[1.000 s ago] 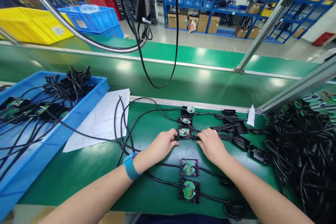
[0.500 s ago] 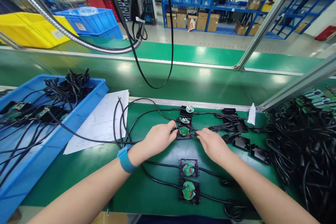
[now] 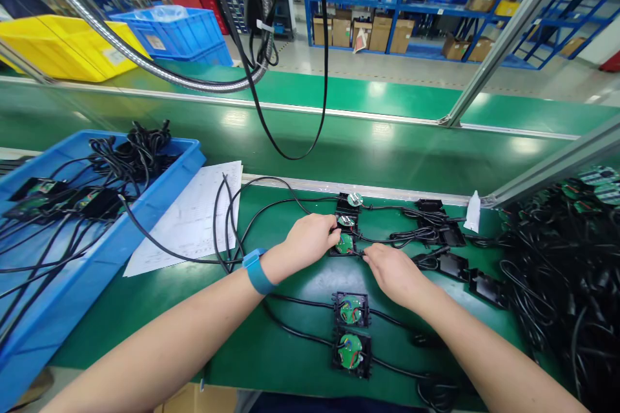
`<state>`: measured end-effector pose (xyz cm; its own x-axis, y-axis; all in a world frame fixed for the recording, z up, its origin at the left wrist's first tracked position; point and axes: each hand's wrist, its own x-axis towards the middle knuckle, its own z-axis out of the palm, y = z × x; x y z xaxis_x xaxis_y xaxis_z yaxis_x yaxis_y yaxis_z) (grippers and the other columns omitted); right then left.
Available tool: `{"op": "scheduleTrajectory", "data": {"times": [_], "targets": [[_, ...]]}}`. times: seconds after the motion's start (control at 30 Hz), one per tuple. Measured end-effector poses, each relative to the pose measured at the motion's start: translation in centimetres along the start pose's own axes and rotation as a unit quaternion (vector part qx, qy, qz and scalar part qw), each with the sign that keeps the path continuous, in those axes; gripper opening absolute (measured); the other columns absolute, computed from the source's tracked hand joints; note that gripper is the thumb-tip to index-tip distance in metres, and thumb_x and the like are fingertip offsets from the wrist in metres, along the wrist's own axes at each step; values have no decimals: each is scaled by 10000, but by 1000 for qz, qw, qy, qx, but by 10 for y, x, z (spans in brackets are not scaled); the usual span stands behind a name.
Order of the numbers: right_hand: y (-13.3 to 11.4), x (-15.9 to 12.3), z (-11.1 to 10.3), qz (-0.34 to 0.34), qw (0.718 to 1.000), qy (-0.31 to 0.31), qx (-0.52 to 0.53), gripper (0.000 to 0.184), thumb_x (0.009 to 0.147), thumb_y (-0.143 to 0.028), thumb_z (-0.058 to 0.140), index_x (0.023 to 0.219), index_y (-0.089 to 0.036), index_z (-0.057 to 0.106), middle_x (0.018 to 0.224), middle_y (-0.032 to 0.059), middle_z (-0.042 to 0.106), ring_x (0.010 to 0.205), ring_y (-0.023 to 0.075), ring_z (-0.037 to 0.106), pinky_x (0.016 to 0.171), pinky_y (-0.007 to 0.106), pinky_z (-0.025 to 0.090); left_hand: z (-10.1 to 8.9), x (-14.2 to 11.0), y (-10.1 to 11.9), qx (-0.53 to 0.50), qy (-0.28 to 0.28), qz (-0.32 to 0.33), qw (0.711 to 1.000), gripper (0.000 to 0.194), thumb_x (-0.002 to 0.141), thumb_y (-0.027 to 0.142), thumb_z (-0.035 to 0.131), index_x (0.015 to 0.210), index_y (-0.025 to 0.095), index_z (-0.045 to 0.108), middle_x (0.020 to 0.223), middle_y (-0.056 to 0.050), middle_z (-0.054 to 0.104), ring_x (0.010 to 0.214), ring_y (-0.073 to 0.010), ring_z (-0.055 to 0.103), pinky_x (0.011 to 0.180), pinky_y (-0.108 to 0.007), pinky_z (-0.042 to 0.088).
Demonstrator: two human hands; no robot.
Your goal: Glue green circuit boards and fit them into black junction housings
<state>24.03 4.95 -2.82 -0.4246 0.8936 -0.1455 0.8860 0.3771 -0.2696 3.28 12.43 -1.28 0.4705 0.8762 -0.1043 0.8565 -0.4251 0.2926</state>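
Note:
My left hand [image 3: 312, 239], a blue band on its wrist, is closed at the left edge of a small open black case. Inside this case lies a round green circuit board [image 3: 345, 244]. Left thumb and forefinger meet at the board's upper left; what they pinch is hidden. On the other side, my right hand [image 3: 390, 269] pinches the black cable [image 3: 361, 253] where it leaves the case. Just behind, two more cases carry boards, the nearer board [image 3: 345, 221] partly beside my left fingertips. Closer to me sit two open cases with boards, the upper case [image 3: 351, 310] and the lower case [image 3: 351, 352], both cabled.
A blue bin [image 3: 179, 171] of cabled cases stands left, beside paper sheets [image 3: 194, 219]. Black covers [image 3: 453, 264] and coiled cables lie to the right, near a white tube [image 3: 472, 211]. A large cable heap [image 3: 547, 277] fills the right edge. A black cable loop [image 3: 290, 156] hangs overhead.
My left fingers have shifted from the case's left cable side up toward the board's upper edge. My right hand stays at the right cable. The whole view has shifted slightly.

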Motion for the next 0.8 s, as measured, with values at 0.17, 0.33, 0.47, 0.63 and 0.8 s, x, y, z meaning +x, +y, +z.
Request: {"op": "scheduleTrajectory", "data": {"times": [0.17, 0.33, 0.47, 0.63, 0.8], "targets": [[1, 4, 1, 17, 1000, -24, 2, 255, 1039, -198, 387, 940, -161, 619, 929, 67, 661, 832, 180, 621, 718, 279, 383, 2, 5, 1, 32, -5, 11, 999, 214, 932, 305, 504, 839, 196, 662, 794, -64, 725, 767, -230, 686, 678, -307, 463], [1, 10, 2, 32, 998, -46, 5, 270, 1035, -203, 380, 911, -162, 616, 916, 69, 670, 814, 178, 622, 700, 283, 357, 6, 7, 5, 62, -27, 12, 998, 205, 932, 287, 497, 852, 190, 659, 822, -83, 731, 779, -246, 698, 681, -323, 484], [2, 9, 1, 27, 997, -70, 21, 289, 1022, -200, 382, 834, -165, 599, 852, 66, 667, 772, 171, 606, 685, 285, 344, 13, 5, 10, 62, -24, 7, 998, 177, 910, 319, 577, 985, 176, 649, 893, -98, 738, 831, -263, 703, 698, -331, 499], [6, 3, -1, 12, 995, -80, 64, 293, 1007, -201, 401, 777, -171, 581, 790, 56, 643, 717, 165, 573, 668, 284, 359, 24, -5, 13, 46, -41, -21, 998, 249, 899, 447, 637, 920, 199, 654, 873, -89, 735, 842, -271, 694, 707, -338, 494], [11, -8, 5, 18, 992, -23, 123, 130, 953, -161, 515, 872, -174, 615, 877, 51, 647, 836, 184, 604, 761, 288, 426, 32, -15, 11, 10, -49, -11, 999, 205, 890, 424, 658, 845, 225, 638, 828, -57, 722, 814, -250, 684, 657, -314, 449]]}}
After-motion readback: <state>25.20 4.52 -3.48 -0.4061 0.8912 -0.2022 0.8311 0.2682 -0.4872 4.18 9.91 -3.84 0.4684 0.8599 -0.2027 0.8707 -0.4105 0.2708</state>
